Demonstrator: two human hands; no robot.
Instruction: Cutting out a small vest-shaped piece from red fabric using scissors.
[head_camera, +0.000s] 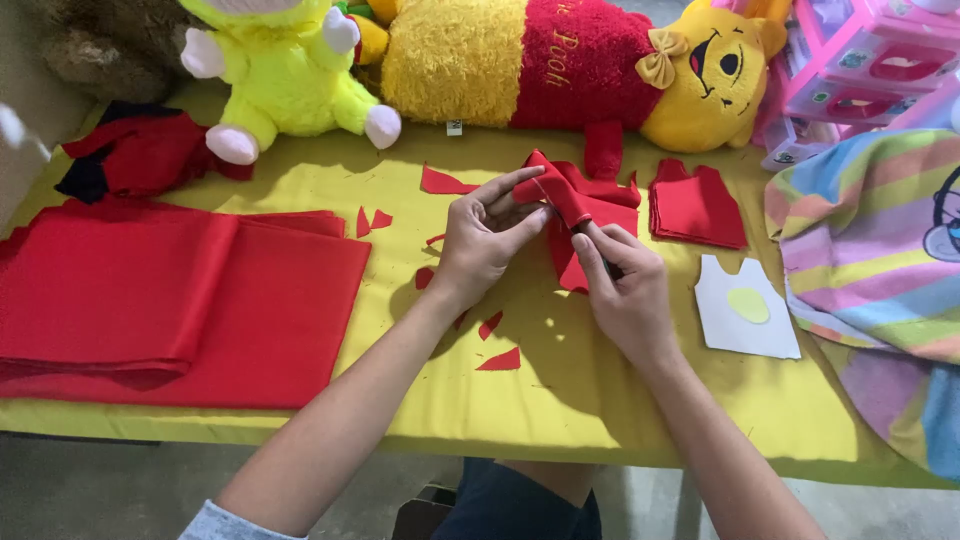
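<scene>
we hold a red felt piece (572, 208) over the yellow worktop (560, 400), just in front of the long yellow-and-red plush (560, 62). our left hand (482, 240) has its fingers (512, 183) clamped on the piece's upper left edge, forefinger on top and thumb below. our right hand (628, 290) has its fingers (590, 245) closed on the lower part of the same piece; something dark shows between them, too hidden to tell what it is. the piece is partly rolled or folded between the two hands.

right of the piece, near the plush's head, lies a small stack of cut red shapes (697, 205). below that stack sits a white paper pattern (745, 308) with a pale green oval on it. red scraps (500, 360) lie scattered on the worktop around the left hand. far to the left of the piece lies a big folded red cloth (170, 300). a lime-green plush (285, 75) sits left of the long plush, and a striped pastel blanket (870, 240) lies at the right edge.
</scene>
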